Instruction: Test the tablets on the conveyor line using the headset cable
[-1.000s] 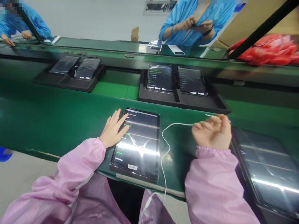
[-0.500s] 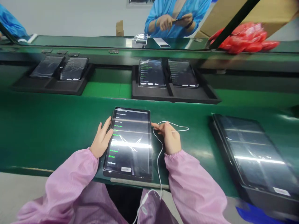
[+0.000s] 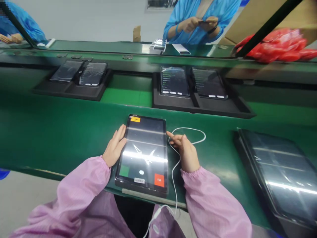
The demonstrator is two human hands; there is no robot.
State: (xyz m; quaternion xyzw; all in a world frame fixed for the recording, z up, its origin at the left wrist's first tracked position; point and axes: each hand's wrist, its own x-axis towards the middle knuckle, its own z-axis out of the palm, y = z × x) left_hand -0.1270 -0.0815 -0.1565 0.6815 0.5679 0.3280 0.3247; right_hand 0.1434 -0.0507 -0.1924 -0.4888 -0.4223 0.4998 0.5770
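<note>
A tablet (image 3: 146,138) lies face up in front of me on a dark base near the bench's front edge. Its screen shows a yellow block at the top left, a green block at the bottom left and a red "Fail" block at the bottom right. My left hand (image 3: 114,145) rests along the tablet's left edge, fingers stretched out. At the right edge, my right hand (image 3: 186,150) points its index finger against the tablet's side, with the other fingers curled on a white cable (image 3: 192,128). The cable loops behind that hand and runs down over the bench edge to my lap; its end is hidden.
A larger-looking tablet (image 3: 284,172) lies at the right. Across the bench, a left black tray (image 3: 71,92) and a right black tray (image 3: 173,103) each hold two tablets. Behind are red plastic bags (image 3: 279,46) and a co-worker's hands (image 3: 200,24).
The tablet's screen has switched from a test list to a dark screen with yellow, green and red blocks. The view has shifted slightly left; both hands keep their places at the tablet.
</note>
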